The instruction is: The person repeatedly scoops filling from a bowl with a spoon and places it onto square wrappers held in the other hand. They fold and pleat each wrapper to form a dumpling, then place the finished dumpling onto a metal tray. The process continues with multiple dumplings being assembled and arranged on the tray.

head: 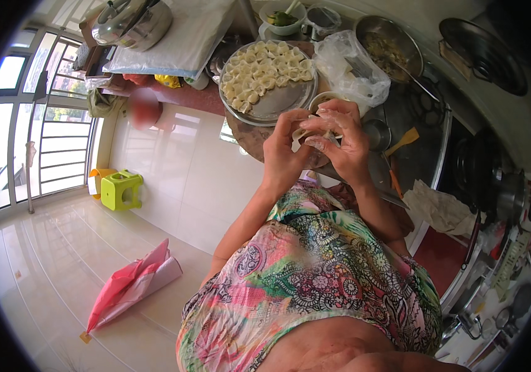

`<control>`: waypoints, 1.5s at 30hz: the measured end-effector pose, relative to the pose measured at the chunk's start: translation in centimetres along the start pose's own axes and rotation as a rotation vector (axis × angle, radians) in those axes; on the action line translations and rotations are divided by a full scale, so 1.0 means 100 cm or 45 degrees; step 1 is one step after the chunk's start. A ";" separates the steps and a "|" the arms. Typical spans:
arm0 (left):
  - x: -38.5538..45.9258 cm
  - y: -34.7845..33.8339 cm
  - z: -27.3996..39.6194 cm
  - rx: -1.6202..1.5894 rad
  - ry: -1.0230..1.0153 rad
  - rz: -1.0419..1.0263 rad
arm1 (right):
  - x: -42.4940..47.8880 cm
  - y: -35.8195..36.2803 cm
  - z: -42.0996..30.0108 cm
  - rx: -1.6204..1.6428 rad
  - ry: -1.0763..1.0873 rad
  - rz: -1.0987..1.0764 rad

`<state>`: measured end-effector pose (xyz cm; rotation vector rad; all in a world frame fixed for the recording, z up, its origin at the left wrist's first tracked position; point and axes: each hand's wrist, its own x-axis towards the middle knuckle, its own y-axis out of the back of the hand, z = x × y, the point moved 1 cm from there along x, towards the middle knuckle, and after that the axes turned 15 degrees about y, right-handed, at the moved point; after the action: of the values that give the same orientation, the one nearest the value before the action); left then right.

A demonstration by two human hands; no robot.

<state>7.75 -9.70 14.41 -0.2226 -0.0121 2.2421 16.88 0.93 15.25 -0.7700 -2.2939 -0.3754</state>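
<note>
My left hand [288, 142] and my right hand [339, 137] meet at the fingertips, both shut on a small pale dumpling [300, 134] that the fingers largely hide. White flour coats several fingers. Just beyond them, a small bowl [326, 96] is partly covered by my right hand. A round metal tray [288, 104] to the upper left bears many folded dumplings [260, 69], with bare metal at its near side. The tray rests partly on a round wooden board [258, 142].
A clear plastic bag [353, 69] lies right of the tray. Behind it stands a metal bowl of filling [388, 46] with a spoon. A small saucepan [378, 135] and a wooden spatula [405, 139] are at right. A green stool [121, 189] and pink umbrella [135, 283] are on the floor.
</note>
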 end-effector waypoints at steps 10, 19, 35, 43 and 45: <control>0.000 0.001 -0.013 -0.074 0.098 0.016 | 0.010 0.006 -0.002 -0.299 0.117 -0.069; 0.000 0.000 -0.007 0.395 -0.121 0.099 | 0.023 0.014 -0.017 -0.416 0.235 -0.294; 0.001 0.003 -0.008 0.421 0.069 -0.124 | 0.032 0.022 -0.016 -0.507 0.227 -0.500; 0.001 -0.004 -0.006 -0.220 0.420 -0.171 | 0.033 0.026 -0.011 -0.223 0.058 -0.138; 0.001 -0.008 -0.006 -0.519 0.496 -0.167 | 0.011 0.032 0.002 0.045 -0.282 0.113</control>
<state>8.35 -9.17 13.90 -0.8499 -0.2681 2.0126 18.11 3.94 16.05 -0.9327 -2.4532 -0.2177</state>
